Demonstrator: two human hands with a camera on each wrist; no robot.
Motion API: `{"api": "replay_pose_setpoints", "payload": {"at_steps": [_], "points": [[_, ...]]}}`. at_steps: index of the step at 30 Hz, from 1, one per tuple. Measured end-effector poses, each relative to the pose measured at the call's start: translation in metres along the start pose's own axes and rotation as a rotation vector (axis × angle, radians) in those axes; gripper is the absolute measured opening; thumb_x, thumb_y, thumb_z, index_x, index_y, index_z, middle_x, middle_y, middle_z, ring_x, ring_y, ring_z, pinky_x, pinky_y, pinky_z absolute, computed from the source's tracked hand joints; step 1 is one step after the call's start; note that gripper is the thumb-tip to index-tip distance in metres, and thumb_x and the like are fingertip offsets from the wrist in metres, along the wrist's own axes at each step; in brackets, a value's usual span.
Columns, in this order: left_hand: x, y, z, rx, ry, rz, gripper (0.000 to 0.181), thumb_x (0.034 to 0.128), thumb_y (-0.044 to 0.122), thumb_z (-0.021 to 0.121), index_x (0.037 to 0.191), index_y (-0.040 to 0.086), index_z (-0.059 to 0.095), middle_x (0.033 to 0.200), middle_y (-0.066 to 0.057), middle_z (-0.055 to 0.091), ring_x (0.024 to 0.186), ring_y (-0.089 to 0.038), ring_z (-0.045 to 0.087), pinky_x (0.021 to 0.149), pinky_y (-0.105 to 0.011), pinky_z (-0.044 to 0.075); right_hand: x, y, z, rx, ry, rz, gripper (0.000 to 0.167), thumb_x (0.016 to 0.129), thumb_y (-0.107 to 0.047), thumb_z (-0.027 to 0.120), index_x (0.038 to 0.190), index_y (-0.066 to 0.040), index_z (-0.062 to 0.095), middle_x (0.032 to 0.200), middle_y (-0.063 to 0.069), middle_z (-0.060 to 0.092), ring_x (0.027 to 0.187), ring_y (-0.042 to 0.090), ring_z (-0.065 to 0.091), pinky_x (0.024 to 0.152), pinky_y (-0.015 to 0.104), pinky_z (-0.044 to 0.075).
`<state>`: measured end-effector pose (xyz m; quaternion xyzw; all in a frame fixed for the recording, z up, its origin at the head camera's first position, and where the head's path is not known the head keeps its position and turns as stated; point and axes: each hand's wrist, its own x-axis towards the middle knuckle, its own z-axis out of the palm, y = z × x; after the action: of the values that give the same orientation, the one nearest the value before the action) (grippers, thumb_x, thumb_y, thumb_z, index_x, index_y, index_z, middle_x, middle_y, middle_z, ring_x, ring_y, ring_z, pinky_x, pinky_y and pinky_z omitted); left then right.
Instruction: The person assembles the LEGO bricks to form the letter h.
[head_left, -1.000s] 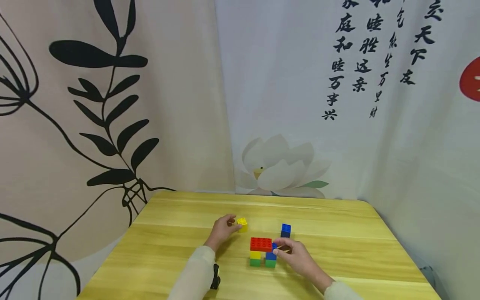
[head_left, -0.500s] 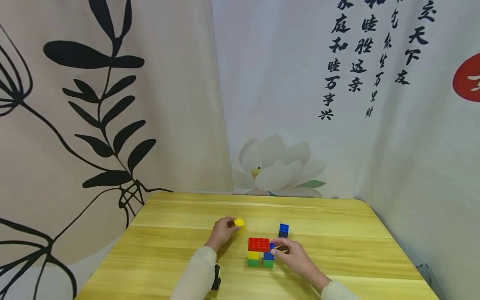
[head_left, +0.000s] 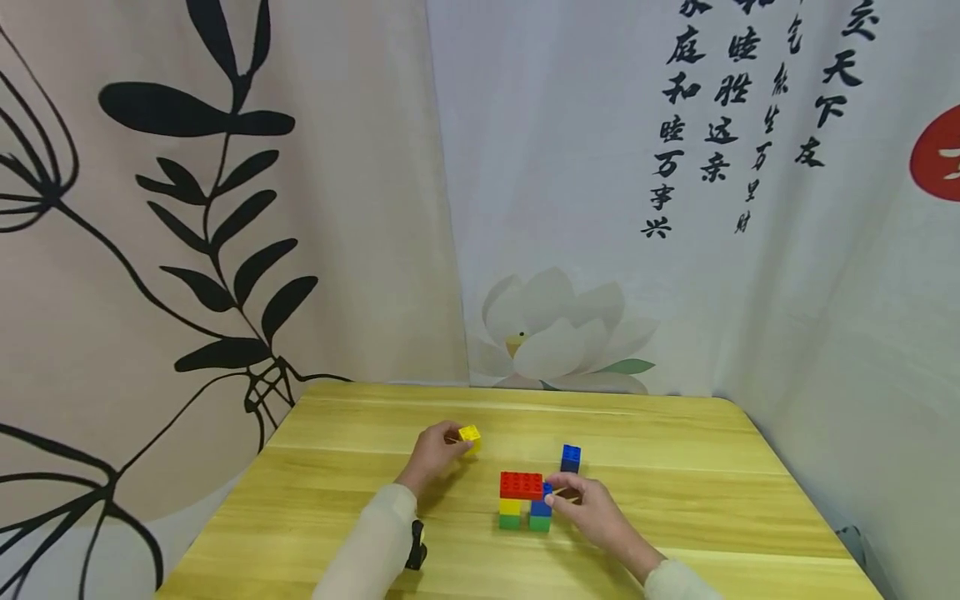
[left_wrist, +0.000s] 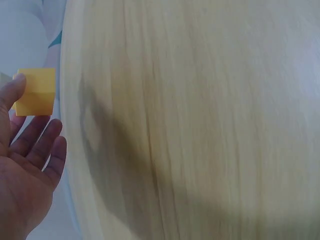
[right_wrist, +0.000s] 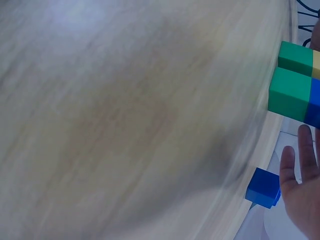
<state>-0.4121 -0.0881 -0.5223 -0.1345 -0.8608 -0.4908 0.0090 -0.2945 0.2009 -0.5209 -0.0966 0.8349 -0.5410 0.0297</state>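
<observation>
My left hand (head_left: 435,454) pinches a yellow toy brick (head_left: 469,438) at the back left, apart from the built bricks. In the left wrist view the yellow brick (left_wrist: 36,92) lies between thumb and fingers. A flat red brick (head_left: 521,485) bridges two short columns: yellow (head_left: 510,507) over green (head_left: 509,522) on the left, blue (head_left: 541,507) over green (head_left: 539,524) on the right. Thumb and index finger of my right hand (head_left: 596,512) pinch a blue brick (head_left: 547,490) at the red brick's right end. The thumb is out of the right wrist view.
Behind the built bricks, a loose blue brick (head_left: 571,457) stands on the wooden table (head_left: 660,454); it also shows near the right hand in the right wrist view. A printed curtain (head_left: 375,208) hangs beyond the table's back edge. A black strap (head_left: 416,546) is on the left wrist.
My left hand has moved left and away from the built bricks, carrying the yellow brick. The right hand keeps its place at the blue brick.
</observation>
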Motion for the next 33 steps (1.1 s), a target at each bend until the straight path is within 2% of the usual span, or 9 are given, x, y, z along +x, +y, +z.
{"api": "replay_pose_setpoints", "payload": {"at_steps": [11,18,22,29,33], "points": [[-0.006,0.007,-0.015,-0.053,-0.048,0.009,0.037,0.093,0.024,0.072,0.12,0.0,0.064,0.105,-0.007,0.067,0.096,-0.021,0.063,0.081,-0.034,0.055,0.0,0.001,0.001,0.007,0.01,0.006,0.038,0.096,-0.026,0.068,0.124,-0.001,0.063,0.117,0.011,0.066,0.097,0.023,0.064,0.077,0.033,0.056],[-0.011,0.022,-0.021,-0.115,-0.053,0.005,0.039,0.0924,0.027,0.073,0.124,0.005,0.065,0.107,-0.004,0.067,0.097,-0.019,0.063,0.084,-0.035,0.054,0.0,0.001,0.001,-0.007,0.009,-0.003,0.039,0.095,-0.03,0.068,0.123,-0.002,0.064,0.115,0.01,0.067,0.095,0.021,0.064,0.076,0.031,0.055],[-0.013,0.03,-0.024,-0.136,-0.059,0.033,0.04,0.0915,0.026,0.074,0.124,0.004,0.065,0.107,-0.005,0.068,0.097,-0.02,0.063,0.084,-0.036,0.055,0.001,0.003,0.001,-0.021,0.009,-0.011,0.04,0.096,-0.031,0.068,0.122,-0.003,0.064,0.113,0.009,0.068,0.094,0.021,0.064,0.075,0.031,0.056],[-0.015,0.042,-0.028,-0.141,-0.065,0.065,0.04,0.0896,0.03,0.076,0.121,0.007,0.067,0.106,-0.003,0.068,0.098,-0.02,0.062,0.082,-0.035,0.055,0.0,0.001,0.001,-0.022,0.02,-0.001,0.038,0.095,-0.031,0.069,0.121,-0.004,0.065,0.114,0.008,0.067,0.095,0.02,0.063,0.076,0.031,0.055],[-0.019,0.052,-0.028,-0.135,-0.097,0.066,0.039,0.0887,0.032,0.076,0.119,0.008,0.068,0.105,-0.002,0.068,0.095,-0.019,0.063,0.08,-0.034,0.055,0.0,0.0,0.002,-0.024,0.022,-0.001,0.037,0.095,-0.031,0.069,0.121,-0.004,0.065,0.112,0.008,0.068,0.093,0.019,0.063,0.075,0.031,0.055]]}}
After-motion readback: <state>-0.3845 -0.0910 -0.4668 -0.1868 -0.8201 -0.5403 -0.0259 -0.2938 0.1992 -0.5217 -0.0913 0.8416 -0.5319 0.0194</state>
